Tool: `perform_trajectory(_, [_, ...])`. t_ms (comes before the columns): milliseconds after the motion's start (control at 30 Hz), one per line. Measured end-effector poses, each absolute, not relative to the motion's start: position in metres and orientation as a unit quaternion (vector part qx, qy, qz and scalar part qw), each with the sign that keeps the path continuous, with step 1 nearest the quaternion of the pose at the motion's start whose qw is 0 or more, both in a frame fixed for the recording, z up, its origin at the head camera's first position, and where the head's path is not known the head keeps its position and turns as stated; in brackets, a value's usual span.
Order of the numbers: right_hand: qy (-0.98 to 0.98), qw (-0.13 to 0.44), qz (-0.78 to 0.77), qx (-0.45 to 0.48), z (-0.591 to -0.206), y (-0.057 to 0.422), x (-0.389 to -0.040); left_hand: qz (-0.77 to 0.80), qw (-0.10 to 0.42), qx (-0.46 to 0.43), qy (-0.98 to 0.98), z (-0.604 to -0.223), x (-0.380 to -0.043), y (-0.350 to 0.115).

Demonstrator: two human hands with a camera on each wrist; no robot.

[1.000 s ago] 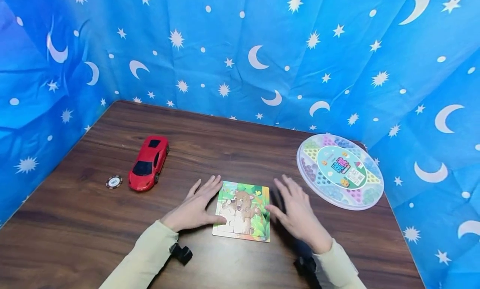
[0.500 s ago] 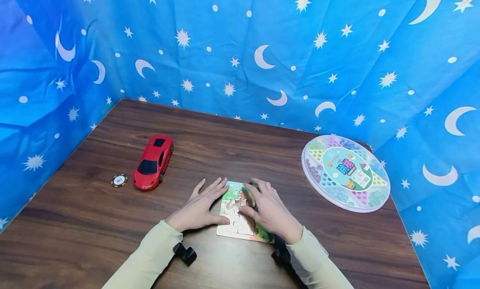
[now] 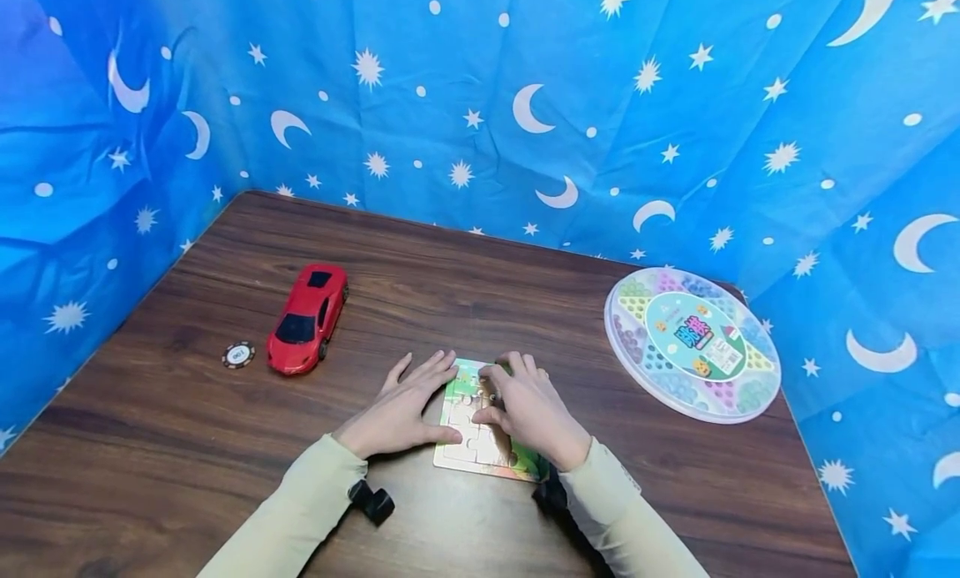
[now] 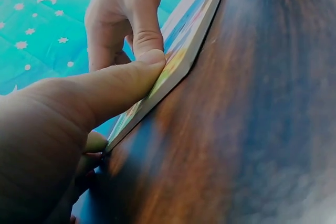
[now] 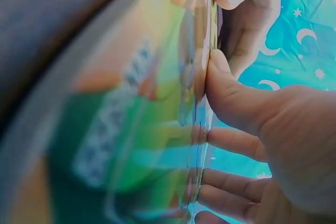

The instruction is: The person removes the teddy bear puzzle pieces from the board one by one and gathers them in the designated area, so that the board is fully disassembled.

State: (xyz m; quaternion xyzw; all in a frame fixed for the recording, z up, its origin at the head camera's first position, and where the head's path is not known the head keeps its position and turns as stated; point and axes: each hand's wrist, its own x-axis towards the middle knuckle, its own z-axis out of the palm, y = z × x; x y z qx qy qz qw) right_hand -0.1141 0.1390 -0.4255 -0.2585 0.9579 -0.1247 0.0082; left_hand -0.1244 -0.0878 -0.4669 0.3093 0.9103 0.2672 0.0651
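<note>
A square jigsaw puzzle [image 3: 467, 451] with a bright picture lies flat on the table in front of the person. My left hand [image 3: 401, 415] spreads along its left side, with the thumb resting on the lower left of the face and the fingertips by the upper left corner. Over the right half is my right hand [image 3: 536, 411], covering much of the picture. In the right wrist view, the right thumb [image 5: 231, 85] and spread fingertips touch the glossy puzzle face [image 5: 157, 145]. The left wrist view shows the left thumb [image 4: 115, 87] on the board beside its edge.
A red toy car [image 3: 309, 319] stands on the left of the wooden table [image 3: 450, 286], beside a poker chip [image 3: 239, 355]. To the right lies a round Chinese checkers set [image 3: 693, 344]. A blue curtain [image 3: 420, 86] with moons and stars surrounds the table.
My right hand has moved left from the puzzle's right edge onto its face, then slightly further left. The left hand has stayed at the left side. The head view has shifted slightly.
</note>
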Motion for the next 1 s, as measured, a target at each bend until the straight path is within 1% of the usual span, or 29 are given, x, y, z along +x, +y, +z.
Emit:
perform_trajectory(100, [0.959, 0.016, -0.116, -0.26, -0.424, 0.137, -0.116, 0.267, 0.07, 0.307, 0.911, -0.466, -0.125, -0.088])
perform_trajectory(233, [0.959, 0.022, -0.108, -0.262, -0.422, 0.135, -0.117, 0.269, 0.062, 0.315, 0.908, -0.465, -0.126, -0.089])
perform_trajectory(367, [0.959, 0.019, -0.106, -0.263, -0.419, 0.133, -0.117, 0.272, 0.052, 0.323, 0.905, -0.464, -0.126, -0.089])
perform_trajectory(600, [0.959, 0.019, -0.092, -0.267, -0.415, 0.131, -0.117, 0.283, 0.05, 0.315, 0.904, -0.466, -0.127, -0.088])
perform_trajectory(867, [0.959, 0.053, -0.092, -0.264, -0.414, 0.129, -0.124, 0.302, 0.048, 0.309, 0.901, -0.466, -0.126, -0.089])
perform_trajectory(1000, [0.961, 0.076, -0.108, -0.243, -0.414, 0.127, -0.127, 0.301, 0.053, 0.307, 0.901, -0.466, -0.127, -0.087])
